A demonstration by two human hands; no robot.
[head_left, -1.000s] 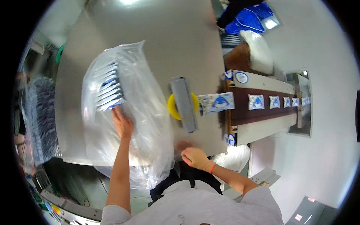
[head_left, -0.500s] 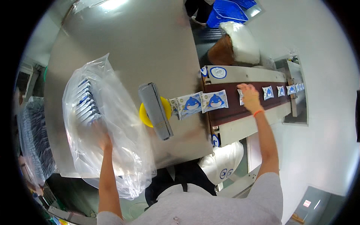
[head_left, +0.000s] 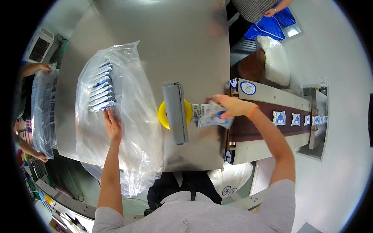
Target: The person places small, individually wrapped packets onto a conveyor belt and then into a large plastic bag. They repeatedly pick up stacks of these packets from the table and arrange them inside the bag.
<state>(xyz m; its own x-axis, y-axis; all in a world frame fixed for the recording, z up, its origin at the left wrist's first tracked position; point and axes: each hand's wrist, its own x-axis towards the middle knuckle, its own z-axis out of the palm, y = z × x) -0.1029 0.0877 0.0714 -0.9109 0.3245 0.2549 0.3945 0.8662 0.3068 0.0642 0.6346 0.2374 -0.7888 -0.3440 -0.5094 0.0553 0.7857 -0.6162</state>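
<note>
A large transparent plastic bag (head_left: 142, 130) lies on the metal table, and a row of overlapping blue-and-white packets (head_left: 101, 87) shows inside it. Against the near end of that row rests my left hand (head_left: 113, 125), fingers stretched out and holding nothing. Whether this hand is inside the bag or on top I cannot tell. My right hand (head_left: 235, 106) grips small blue-and-white packets (head_left: 211, 115) where the table meets the conveyor, thumb on the near side and fingers on the far side. Its grip partly covers them, so how many it holds is hidden.
Beside the packets, a grey folded bundle (head_left: 175, 114) lies over a yellow ring (head_left: 162, 114). More packets (head_left: 279, 118) sit spaced along the brown conveyor belt (head_left: 256, 131). Blue baskets (head_left: 268, 28) and another person are at the far right; another person's hands hold a filled bag (head_left: 42, 112) at left.
My right hand has come left from the belt to the packets at the table's edge. My left hand has shifted slightly, its fingers now at the row's near end. The view has shifted too.
</note>
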